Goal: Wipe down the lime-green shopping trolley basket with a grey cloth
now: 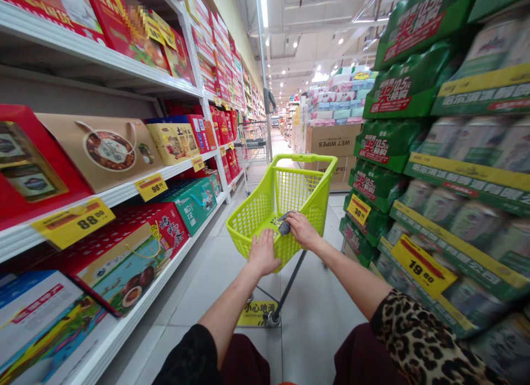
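Observation:
A lime-green plastic shopping cart (242,230) with lattice walls stands in front of me on a dark metal leg. My left hand (263,253) lies against its near wall at the rim, with the fingers stretched forward and the thumb apart. Just to the right, my right hand (301,230) is bent over the near rim, its fingers closed on a small dark grey thing (284,228) whose kind I cannot make out. Beneath it, a patterned black-and-white patch shows on the basket floor.
Shelves of gift boxes (111,147) line the left side, with yellow price tags (151,186). Stacked drink cans (476,208) in green packs rise close on the right. Ahead stand wet-wipe cartons (331,142) and a wire cart (253,142). A yellow caution sticker (252,314) marks the floor.

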A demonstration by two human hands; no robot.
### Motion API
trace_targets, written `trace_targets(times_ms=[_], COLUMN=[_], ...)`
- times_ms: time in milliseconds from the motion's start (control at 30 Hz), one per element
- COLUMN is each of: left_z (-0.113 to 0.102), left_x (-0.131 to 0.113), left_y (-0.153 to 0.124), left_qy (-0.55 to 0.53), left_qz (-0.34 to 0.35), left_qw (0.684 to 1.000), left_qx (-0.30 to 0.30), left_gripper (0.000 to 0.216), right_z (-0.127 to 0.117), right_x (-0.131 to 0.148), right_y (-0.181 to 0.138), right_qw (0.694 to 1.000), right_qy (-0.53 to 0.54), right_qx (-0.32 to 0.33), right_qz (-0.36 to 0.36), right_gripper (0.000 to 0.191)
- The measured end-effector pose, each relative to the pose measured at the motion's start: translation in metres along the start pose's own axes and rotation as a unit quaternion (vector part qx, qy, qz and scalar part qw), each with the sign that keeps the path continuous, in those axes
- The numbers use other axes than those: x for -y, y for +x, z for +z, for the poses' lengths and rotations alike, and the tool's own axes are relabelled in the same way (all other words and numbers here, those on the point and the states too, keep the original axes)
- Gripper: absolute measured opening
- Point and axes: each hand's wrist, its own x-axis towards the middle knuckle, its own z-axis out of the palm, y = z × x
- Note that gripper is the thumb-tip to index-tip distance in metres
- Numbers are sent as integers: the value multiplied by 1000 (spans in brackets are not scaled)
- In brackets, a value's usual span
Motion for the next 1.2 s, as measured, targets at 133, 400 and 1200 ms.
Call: trace_targets(times_ms=[133,400,1200], left_z=[-1,6,9], left_x=[16,-8,-30], left_y=[-5,0,18], left_qy=[54,60,68], left_qz=[-25,-37,5], left_qw=[998,997,998], left_qx=[5,-6,-7], left_gripper=[89,88,80], right_z=[3,11,-16], right_x=[-14,-8,-15], right_y=[-4,-19,-68], right_qw=[999,996,993], right_qy=[9,36,-52], right_qx=[-30,-79,-48], right_qz=[32,19,98], right_gripper=[34,36,34])
